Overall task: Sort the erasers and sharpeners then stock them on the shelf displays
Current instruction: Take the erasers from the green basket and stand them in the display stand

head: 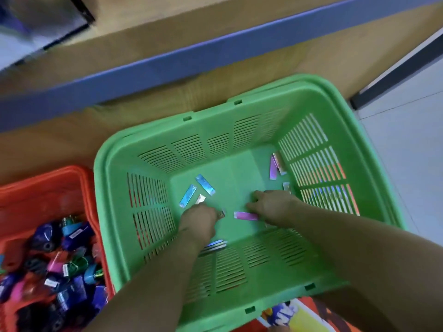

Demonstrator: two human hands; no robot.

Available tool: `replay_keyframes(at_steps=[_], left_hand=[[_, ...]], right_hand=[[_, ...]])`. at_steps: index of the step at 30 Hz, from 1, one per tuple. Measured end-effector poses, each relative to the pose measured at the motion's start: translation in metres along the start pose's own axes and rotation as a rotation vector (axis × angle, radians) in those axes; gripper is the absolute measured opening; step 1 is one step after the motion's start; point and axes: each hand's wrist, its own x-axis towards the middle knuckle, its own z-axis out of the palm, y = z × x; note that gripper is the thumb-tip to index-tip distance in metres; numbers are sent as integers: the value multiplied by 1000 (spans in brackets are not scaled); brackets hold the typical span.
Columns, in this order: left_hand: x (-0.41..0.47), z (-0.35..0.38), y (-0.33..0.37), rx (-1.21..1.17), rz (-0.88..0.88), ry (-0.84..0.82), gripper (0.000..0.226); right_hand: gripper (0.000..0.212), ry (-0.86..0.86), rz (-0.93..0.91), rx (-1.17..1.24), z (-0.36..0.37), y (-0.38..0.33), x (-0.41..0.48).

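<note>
Centre of frame: a green basket (239,307) with flat erasers (205,185) scattered on its floor. The left hand (199,218), fingers curled, apparently pinches a small eraser (222,213). The right hand (272,204) has bent fingers beside a pink eraser (245,215); its grasp cannot be told. Lower left: a red basket (48,185) of sharpeners (72,279).

Shop being indicated: blue-edged display shelf (182,61) being seen behind green basket (107,178); label-stickered sharpeners (72,267) being kept heaped in orange basket (48,173).
</note>
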Motion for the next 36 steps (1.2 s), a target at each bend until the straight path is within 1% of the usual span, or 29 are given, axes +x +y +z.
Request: replay_keyframes(at_steps=[2, 5, 7, 9, 10, 12, 14, 16, 17, 19, 21, 23, 25, 26, 28, 29, 31, 33, 34, 35, 36], left_hand=[[4, -1, 2, -103, -69, 61, 20], [11, -6, -2, -348, -229, 228, 26], [15, -6, -10, -396, -299, 334, 27], [18, -5, -17, -425, -347, 421, 33], [19, -5, -20, -458, -367, 427, 41], [21, -6, -22, -502, -390, 387, 52], [24, -7, -21, -548, -406, 350, 56], [29, -7, -20, -640, -460, 330, 56], [30, -7, -19, -697, -492, 307, 53], [30, -7, -12, -756, -519, 250, 37], [29, -5, -2, -697, -479, 225, 23], [27, -1, 6, -650, -447, 235, 15], [25, -3, 9, -708, -456, 225, 10], [24, -5, 8, -785, -482, 215, 8], [21, -12, 6, -994, -523, 200, 6], [19, -15, 6, -1102, -534, 197, 11], [12, -19, 7, -1243, -533, 186, 34], [8, -20, 8, -1340, -511, 168, 50], [4, -22, 7, -1410, -495, 149, 53], [1, -25, 6, -1484, -475, 122, 54], [-2, -30, 4, -1561, -463, 88, 54]], right_hand=[[36, -14, -54, -7, 4, -6, 5], [37, 19, -60, 18, 11, -13, 11], [38, 55, -22, 97, 14, -13, 13], [46, 72, 23, 194, 13, -13, 16], [52, 63, 43, 215, 12, -14, 18], [57, 50, 98, 206, 9, -19, 24], [54, 51, 176, 207, 8, -26, 31], [47, 44, 242, 226, 5, -33, 36], [44, 50, 265, 243, 4, -37, 37], [34, 85, 290, 287, 4, -40, 39], [28, 115, 296, 330, 4, -44, 39], [22, 103, 279, 354, 5, -50, 39], [9, 72, 232, 356, 5, -53, 39], [9, 64, 221, 364, 2, -51, 38], [35, 66, 228, 399, -2, -44, 37], [40, 77, 237, 410, -3, -39, 36], [36, 99, 261, 479, -4, -35, 35], [23, 91, 293, 638, -7, -36, 34], [15, 76, 327, 873, -9, -36, 34], [6, 59, 352, 1199, -12, -34, 33], [9, 30, 364, 1524, -17, -30, 32]])
